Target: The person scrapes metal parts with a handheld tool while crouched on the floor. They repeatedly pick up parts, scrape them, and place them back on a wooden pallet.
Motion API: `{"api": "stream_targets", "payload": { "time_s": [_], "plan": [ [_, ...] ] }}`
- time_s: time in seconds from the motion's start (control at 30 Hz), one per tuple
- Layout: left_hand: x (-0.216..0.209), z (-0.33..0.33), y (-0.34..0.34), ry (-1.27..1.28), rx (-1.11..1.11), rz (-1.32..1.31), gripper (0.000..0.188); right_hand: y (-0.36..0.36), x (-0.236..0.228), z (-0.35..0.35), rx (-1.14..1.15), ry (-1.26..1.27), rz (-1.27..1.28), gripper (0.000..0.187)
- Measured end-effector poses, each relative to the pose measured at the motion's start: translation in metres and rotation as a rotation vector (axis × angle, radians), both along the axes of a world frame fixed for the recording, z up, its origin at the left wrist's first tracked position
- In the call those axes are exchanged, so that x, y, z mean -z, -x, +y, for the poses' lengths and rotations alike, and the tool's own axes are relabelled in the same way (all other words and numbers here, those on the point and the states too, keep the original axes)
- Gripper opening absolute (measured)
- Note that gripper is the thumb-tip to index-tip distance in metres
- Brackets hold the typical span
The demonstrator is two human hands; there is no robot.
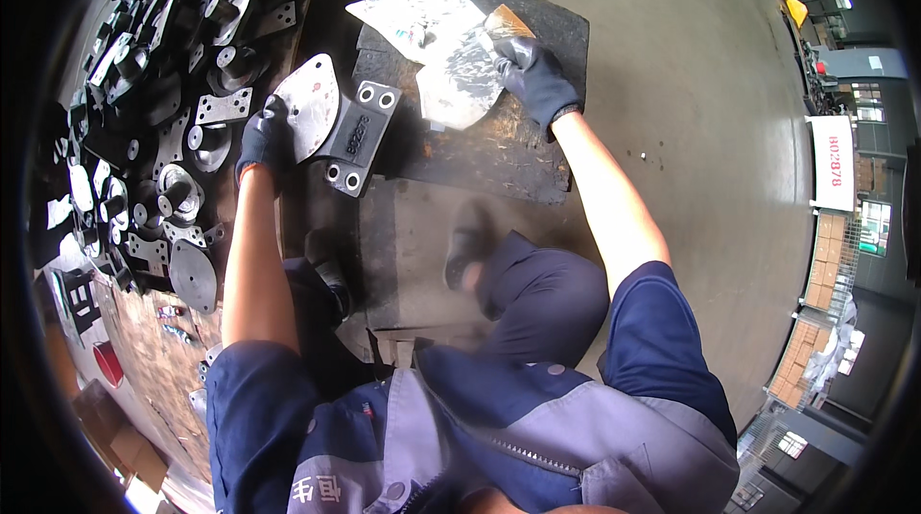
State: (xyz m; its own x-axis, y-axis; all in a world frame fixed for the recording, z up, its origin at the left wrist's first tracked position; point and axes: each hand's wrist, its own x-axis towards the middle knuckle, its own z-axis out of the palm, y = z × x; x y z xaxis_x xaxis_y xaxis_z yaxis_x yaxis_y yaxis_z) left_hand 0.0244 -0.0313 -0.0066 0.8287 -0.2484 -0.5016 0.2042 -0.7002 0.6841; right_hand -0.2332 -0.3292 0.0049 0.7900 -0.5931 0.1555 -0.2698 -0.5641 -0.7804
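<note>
My left hand [263, 140], in a dark glove, is closed on the edge of a metal mount [312, 106]. The mount has a pale, leaf-shaped plate with small holes and a black bracket with ringed holes at its corners. My right hand [537, 77], also gloved, has its fingers curled at the edge of a crumpled, grey-smeared sheet [459, 82]. The sheet lies on a dark, worn wooden board [480, 164]. An orange-brown piece [508, 23] shows beside my right fingers; its kind is unclear.
Many similar metal mounts [192, 197] are heaped on a wooden table [144, 332] to my left. My legs [542, 298] are bent below the board. Grey floor [700, 130] stretches to the right, with racks of cartons [806, 360] and a white sign [832, 164] along the far side.
</note>
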Motion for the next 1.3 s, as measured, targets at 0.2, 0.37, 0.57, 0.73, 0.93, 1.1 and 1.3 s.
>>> {"api": "stream_targets", "payload": {
  "time_s": [0.2, 0.37, 0.57, 0.73, 0.93, 1.1, 1.3],
  "plan": [
    [-0.007, -0.004, 0.006, 0.157, -0.059, 0.095, 0.059, -0.002, 0.005, -0.006, -0.018, -0.013, 0.079, 0.029],
    [0.015, 0.005, -0.008, 0.108, 0.029, 0.004, 0.059, -0.01, -0.009, -0.003, 0.257, 0.158, 0.008, 0.014],
    [0.03, 0.008, -0.013, 0.095, 0.142, -0.168, 0.058, -0.011, -0.009, -0.019, 0.12, 0.039, 0.153, 0.032],
    [0.029, 0.006, -0.013, 0.116, 0.069, -0.075, 0.059, -0.011, -0.008, -0.021, 0.024, 0.041, 0.175, 0.033],
    [0.04, 0.009, -0.024, 0.087, 0.035, -0.071, 0.061, -0.012, 0.0, -0.021, -0.055, 0.041, 0.14, 0.027],
    [0.011, 0.0, -0.005, 0.074, -0.048, 0.016, 0.06, -0.008, -0.011, -0.012, 0.156, 0.095, 0.154, 0.019],
    [0.042, 0.008, -0.023, 0.121, -0.013, -0.035, 0.052, -0.015, -0.008, -0.004, -0.003, 0.062, 0.209, 0.028]
  ]
}}
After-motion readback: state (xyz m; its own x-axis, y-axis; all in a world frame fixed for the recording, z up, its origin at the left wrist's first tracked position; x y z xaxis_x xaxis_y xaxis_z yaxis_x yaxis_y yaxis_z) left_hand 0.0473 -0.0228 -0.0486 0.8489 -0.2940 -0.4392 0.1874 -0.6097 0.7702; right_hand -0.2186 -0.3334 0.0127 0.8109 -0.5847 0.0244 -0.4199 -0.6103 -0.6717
